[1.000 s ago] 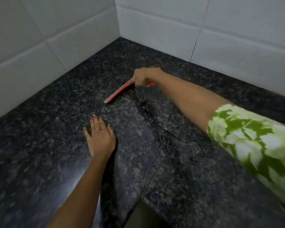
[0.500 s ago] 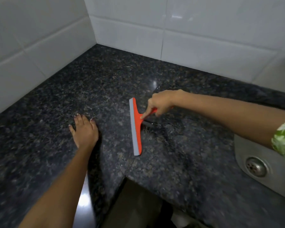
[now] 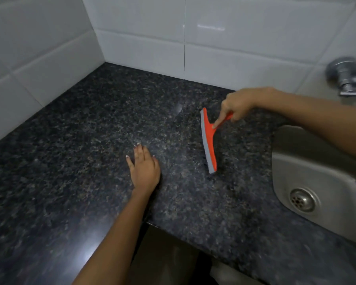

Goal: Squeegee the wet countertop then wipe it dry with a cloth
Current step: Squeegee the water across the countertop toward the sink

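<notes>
The squeegee [image 3: 208, 144] is gripped by its handle in the right hand [image 3: 237, 104], one finger stretched along the neck, its blade lying on the countertop [image 3: 70, 161] just beside the sink [image 3: 321, 175]. The left hand [image 3: 145, 168] is laid flat and open, holding nothing. The squeegee step is judged under way; water should next be drawn into the sink, and no cloth is seen.

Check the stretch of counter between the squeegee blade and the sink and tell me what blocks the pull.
Nothing visible does. The countertop between the squeegee, held by the right hand, and the sink is bare. The left hand lies flat on the blade's far side, away from the sink.
</notes>
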